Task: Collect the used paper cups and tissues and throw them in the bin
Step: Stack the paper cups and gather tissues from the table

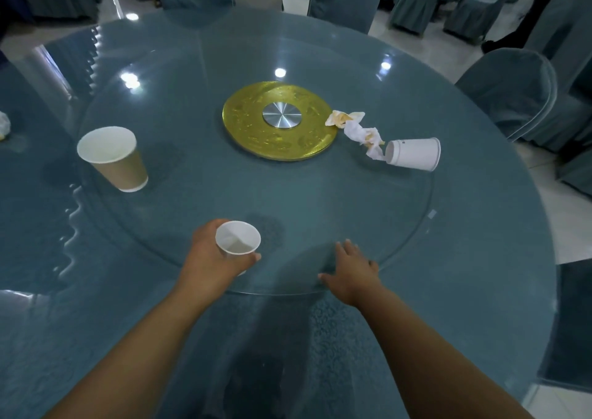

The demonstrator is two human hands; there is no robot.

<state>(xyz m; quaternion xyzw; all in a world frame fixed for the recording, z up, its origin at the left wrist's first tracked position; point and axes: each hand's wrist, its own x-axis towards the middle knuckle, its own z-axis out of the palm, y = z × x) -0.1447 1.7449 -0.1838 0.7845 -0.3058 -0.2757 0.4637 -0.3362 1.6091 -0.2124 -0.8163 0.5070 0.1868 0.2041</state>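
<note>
Three paper cups are showing: a small white cup (237,238) that the left hand (209,255) is gripping, upright, mouth up, just nearer than the gold disc (278,121); a brown cup (112,157) standing upright left of the disc; and a fallen white cup (413,154) lying right of it, long axis running sideways, mouth pointing away from the disc. Two crumpled tissues (355,127) are lying between disc and fallen cup. The right hand (352,273) is resting open, fingers spread, on the glass turntable (192,76) of a round blue table (480,226), with covered chairs (509,95) standing around.
</note>
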